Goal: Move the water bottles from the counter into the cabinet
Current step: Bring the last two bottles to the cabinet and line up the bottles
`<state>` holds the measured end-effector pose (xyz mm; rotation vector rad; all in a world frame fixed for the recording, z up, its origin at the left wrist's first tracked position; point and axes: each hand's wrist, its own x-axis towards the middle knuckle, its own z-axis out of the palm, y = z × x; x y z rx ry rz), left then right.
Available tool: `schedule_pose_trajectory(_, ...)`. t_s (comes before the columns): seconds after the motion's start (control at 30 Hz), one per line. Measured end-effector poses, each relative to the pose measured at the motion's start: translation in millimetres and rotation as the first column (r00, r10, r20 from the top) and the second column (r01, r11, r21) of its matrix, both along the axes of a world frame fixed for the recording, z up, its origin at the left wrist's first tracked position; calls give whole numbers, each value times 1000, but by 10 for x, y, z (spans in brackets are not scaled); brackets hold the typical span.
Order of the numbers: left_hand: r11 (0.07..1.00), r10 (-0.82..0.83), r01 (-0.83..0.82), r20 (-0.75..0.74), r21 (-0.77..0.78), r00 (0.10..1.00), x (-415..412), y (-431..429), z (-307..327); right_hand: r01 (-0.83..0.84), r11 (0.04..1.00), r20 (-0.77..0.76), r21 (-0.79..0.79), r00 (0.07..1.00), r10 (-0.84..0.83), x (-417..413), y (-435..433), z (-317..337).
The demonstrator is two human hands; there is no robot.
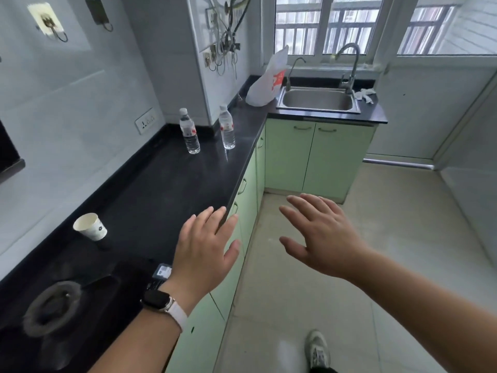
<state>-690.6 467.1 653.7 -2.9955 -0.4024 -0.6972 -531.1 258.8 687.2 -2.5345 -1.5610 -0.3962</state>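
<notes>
My left hand [205, 249] and right hand [320, 238] are spread wide and hold nothing, while two bottles [189, 131] [226, 127] stand near the far corner of the worktop [161, 189], probably light, smooth and squashy, so I would grab the middle.

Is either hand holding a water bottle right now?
No, the left hand and right hand are open and empty; both bottles stand on the counter.

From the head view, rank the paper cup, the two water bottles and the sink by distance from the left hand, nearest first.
From the left hand:
1. Paper cup, to its left on the counter.
2. Two water bottles, farther along the counter, too close to each other to rank.
3. Sink, under the window.
</notes>
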Motion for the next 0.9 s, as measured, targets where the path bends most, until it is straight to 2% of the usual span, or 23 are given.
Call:
schedule_pose_trajectory(0.27,994,107,-104,-55,45,993,990,270,13,-96,995,-58,-2,994,96,1136,400,-205)
schedule_pose_trajectory(0.6,979,186,-180,-55,90,981,2540,476,219,-190,981,-81,27,978,192,2818,694,-61)
schedule_pose_trajectory(0.9,959,280,-275,-91,70,956,3032,913,169,-247,969,-120,21,961,248,3530,1247,-66)
